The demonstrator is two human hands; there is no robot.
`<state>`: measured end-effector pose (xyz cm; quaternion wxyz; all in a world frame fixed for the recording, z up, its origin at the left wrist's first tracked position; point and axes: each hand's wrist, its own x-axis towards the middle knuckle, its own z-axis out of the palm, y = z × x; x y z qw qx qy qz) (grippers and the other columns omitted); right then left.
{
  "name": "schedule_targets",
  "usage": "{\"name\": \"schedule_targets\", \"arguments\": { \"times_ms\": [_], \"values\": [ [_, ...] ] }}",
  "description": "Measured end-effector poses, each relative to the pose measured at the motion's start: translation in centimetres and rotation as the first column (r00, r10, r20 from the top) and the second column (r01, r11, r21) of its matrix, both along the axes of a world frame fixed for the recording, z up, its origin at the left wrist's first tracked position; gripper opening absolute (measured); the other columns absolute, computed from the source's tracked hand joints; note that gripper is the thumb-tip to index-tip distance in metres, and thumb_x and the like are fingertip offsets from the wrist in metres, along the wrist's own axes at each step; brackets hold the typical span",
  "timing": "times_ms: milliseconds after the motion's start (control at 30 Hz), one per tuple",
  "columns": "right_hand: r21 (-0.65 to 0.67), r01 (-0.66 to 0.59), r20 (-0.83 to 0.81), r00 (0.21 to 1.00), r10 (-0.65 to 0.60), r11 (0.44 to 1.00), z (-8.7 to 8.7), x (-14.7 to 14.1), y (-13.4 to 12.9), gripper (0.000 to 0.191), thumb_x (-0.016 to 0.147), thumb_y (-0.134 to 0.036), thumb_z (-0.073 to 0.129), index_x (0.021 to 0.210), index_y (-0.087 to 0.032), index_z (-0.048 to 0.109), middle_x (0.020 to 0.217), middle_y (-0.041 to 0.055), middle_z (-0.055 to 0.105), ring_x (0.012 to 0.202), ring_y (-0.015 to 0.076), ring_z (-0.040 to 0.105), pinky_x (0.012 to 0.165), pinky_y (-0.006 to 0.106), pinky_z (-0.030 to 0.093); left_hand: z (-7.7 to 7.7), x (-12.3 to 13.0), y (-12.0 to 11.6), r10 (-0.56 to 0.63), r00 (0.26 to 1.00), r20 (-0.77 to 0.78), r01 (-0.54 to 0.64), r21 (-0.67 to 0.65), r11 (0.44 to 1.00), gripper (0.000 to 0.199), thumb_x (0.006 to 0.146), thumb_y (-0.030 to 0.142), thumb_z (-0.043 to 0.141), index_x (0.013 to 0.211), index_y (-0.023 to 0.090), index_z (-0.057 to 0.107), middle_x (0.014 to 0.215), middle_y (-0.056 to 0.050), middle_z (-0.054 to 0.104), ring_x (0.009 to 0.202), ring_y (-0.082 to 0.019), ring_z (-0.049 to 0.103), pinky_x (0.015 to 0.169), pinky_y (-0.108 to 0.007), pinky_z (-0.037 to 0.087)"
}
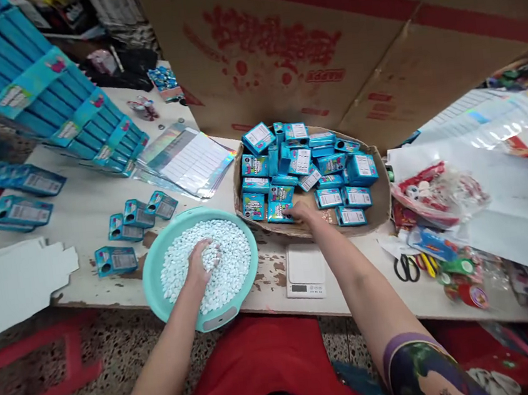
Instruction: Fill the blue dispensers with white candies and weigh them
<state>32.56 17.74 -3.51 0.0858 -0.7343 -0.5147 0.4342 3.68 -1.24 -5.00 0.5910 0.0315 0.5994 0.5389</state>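
Note:
A turquoise basin point(152, 278) full of small white candies point(230, 257) stands at the table's front edge. My left hand point(199, 264) is down among the candies, its fingers curled round a handful. Farther right, my right hand point(301, 212) reaches over the near rim of a low cardboard tray point(383, 210). Its fingers grip the edge of a small blue box point(279, 212) lying at the front of the tray. Many more blue boxes point(298, 161) are heaped behind it. My right fingertips are partly hidden.
A white digital scale point(306, 271) sits between basin and tray. Several blue boxes point(125, 228) stand left of the basin, near stacked display packs point(66, 111). A large carton point(277, 51) rises behind the tray. Scissors point(406, 267) and plastic bags point(443, 194) lie at right.

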Motion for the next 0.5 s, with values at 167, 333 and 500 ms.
{"name": "schedule_targets", "arguments": {
  "times_ms": [167, 333, 500],
  "values": [
    [-0.122, 0.055, -0.124, 0.99, -0.07, 0.991, -0.8, -1.3, -0.7, 0.038, 0.06, -0.042, 0.083, 0.063, -0.016, 0.056, 0.059, 0.0028, 0.061, 0.062, 0.0188, 0.062, 0.055, 0.03, 0.05, 0.9, -0.3, -1.0, 0.106, 0.931, 0.349, -0.119, 0.017, 0.993, 0.014, 0.072, 0.026, 0.059, 0.081, 0.018, 0.052, 0.072, -0.003, 0.06, 0.051, -0.012, 0.056, 0.036, -0.016, 0.033],
    [-0.119, 0.112, -0.312, 0.939, -0.144, 0.987, 1.7, -1.5, -1.0, 0.044, 0.059, -0.039, 0.083, 0.088, -0.015, 0.06, 0.069, 0.0028, 0.066, 0.057, 0.0162, 0.061, 0.051, 0.031, 0.052, 1.6, -0.5, -1.8, 0.158, 0.892, 0.424, -0.163, -0.025, 0.986, 0.018, 0.078, 0.03, 0.054, 0.09, 0.017, 0.055, 0.076, -0.006, 0.061, 0.054, -0.014, 0.059, 0.037, -0.018, 0.037],
    [0.052, 0.182, -0.539, 0.833, -0.125, 0.982, 7.3, 2.2, -4.4, 0.071, 0.061, -0.041, 0.079, 0.123, -0.028, 0.047, 0.1, 0.001, 0.067, 0.076, 0.0156, 0.065, 0.063, 0.029, 0.055, 2.0, -1.0, -1.9, 0.111, 0.893, 0.436, -0.144, 0.044, 0.989, 0.009, 0.076, 0.025, 0.055, 0.077, 0.017, 0.052, 0.076, -0.007, 0.061, 0.054, -0.015, 0.059, 0.037, -0.018, 0.036]
  ]
}}
